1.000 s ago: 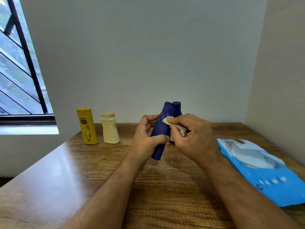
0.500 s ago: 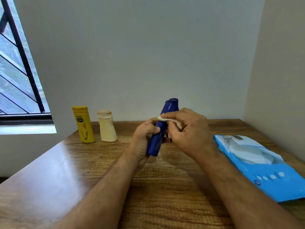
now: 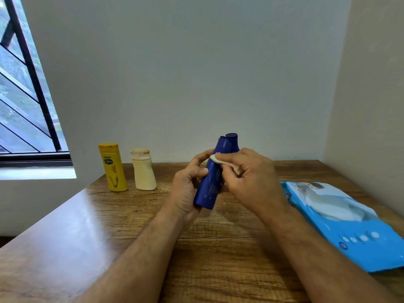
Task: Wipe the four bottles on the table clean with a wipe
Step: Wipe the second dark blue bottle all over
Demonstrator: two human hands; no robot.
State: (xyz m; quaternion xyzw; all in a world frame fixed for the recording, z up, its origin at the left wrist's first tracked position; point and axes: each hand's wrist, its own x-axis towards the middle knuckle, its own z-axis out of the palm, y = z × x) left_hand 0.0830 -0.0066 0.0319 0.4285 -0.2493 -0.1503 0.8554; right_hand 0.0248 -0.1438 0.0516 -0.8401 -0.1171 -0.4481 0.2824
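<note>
Head view shows your left hand (image 3: 188, 186) gripping the blue bottle (image 3: 211, 178) above the desk's (image 3: 91, 237) middle, while your right hand (image 3: 244, 173), pinching the wipe (image 3: 215, 159), has slid back toward its top; wiping continues.

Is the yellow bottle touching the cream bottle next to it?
Apart. The head view shows bare wall and table between the yellow bottle and the cream bottle, both upright.

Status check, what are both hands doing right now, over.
Left hand grips blue bottle, tilted. Right hand pinches wipe against it. Nothing in the way.
</note>
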